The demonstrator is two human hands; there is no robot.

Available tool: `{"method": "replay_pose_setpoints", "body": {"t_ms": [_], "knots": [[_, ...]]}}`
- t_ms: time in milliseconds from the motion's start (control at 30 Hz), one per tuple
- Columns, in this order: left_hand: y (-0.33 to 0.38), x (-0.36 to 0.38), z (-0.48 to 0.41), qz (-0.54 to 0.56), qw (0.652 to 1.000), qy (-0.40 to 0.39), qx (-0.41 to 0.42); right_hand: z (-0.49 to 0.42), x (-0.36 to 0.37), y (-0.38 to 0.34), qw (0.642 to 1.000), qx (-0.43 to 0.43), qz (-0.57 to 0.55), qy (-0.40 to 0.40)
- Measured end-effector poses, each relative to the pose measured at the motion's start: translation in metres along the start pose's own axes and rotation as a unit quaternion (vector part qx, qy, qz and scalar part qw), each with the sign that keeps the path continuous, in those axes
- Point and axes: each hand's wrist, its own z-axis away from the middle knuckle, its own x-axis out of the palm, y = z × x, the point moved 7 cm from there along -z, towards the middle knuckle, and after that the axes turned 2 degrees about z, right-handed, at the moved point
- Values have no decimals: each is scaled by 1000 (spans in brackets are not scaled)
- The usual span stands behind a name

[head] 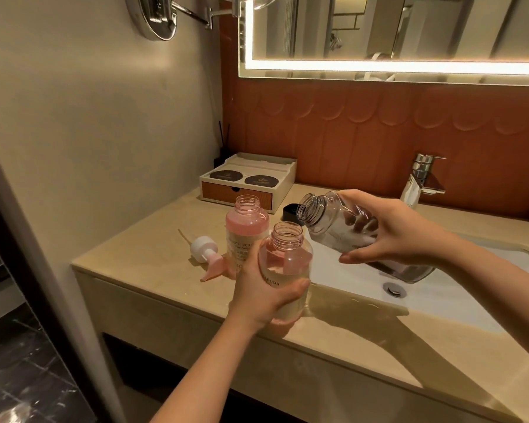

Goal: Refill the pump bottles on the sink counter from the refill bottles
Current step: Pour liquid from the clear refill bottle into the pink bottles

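My left hand grips an uncapped pink pump bottle that stands at the counter's front edge beside the basin. My right hand holds a clear refill bottle tilted on its side, its open mouth just above and right of the pink bottle's neck. No liquid shows at the mouth. A second uncapped pink bottle, filled nearly to the shoulder, stands just behind on the counter. A pink and white pump head lies on the counter to the left.
A black cap lies behind the bottles. A white tray box with a drawer sits at the back left. The white basin with its drain and chrome faucet lies to the right. The beige counter ends at a wall on the left.
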Motion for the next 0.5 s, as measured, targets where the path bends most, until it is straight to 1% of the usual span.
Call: {"method": "replay_pose_setpoints", "body": {"t_ms": [500], "knots": [[2,0,1,4,1000,-3,5,-8,-12,-10,994,0,104,-42]]}}
